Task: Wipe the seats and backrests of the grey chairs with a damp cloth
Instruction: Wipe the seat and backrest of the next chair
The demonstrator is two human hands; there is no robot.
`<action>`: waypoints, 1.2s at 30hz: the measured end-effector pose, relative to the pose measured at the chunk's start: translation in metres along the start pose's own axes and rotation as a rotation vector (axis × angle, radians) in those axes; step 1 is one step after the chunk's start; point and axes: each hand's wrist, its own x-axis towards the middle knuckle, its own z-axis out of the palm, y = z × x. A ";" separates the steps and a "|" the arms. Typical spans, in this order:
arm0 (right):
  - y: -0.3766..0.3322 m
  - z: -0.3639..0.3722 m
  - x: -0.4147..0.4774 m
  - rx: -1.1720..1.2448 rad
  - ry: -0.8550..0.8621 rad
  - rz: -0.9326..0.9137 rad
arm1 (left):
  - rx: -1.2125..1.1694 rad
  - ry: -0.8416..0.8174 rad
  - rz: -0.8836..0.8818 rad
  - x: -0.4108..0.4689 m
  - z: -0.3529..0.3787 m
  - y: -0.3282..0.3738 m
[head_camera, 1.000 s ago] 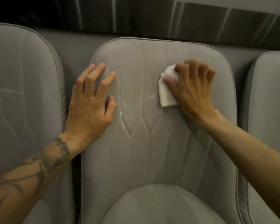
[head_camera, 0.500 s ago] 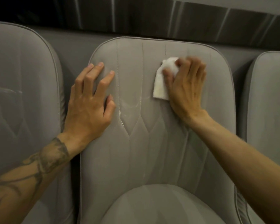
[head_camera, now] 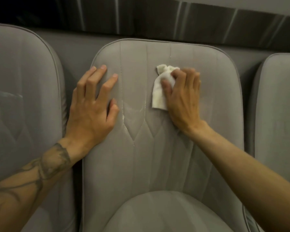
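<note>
Presses a white cloth (head_camera: 159, 96) against the upper part of the middle backrest (head_camera: 157, 156) with the right hand (head_camera: 184, 101), fingers curled round it, thumb on top. Rests the left hand (head_camera: 90, 113) flat, fingers spread, on that backrest's left edge

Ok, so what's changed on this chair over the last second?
The right hand has slid the white cloth leftward across the middle chair's backrest, toward its centre seams, and the cloth's top end now looks more bunched. The fingers still grip the cloth; nothing was let go. The left hand stays flat on the backrest's left edge.
</note>
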 end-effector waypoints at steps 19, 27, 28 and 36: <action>0.030 -0.002 0.013 -0.042 -0.013 -0.304 | -0.004 0.012 0.007 0.000 0.000 0.001; -0.018 0.013 -0.084 -0.077 -0.166 -0.533 | 0.000 0.014 0.010 -0.001 -0.001 0.001; -0.013 0.014 -0.078 -0.076 -0.163 -0.553 | 0.003 0.013 0.006 -0.001 -0.002 0.001; -0.005 0.009 -0.036 0.011 -0.016 -0.264 | 0.004 0.011 0.006 -0.002 0.001 0.000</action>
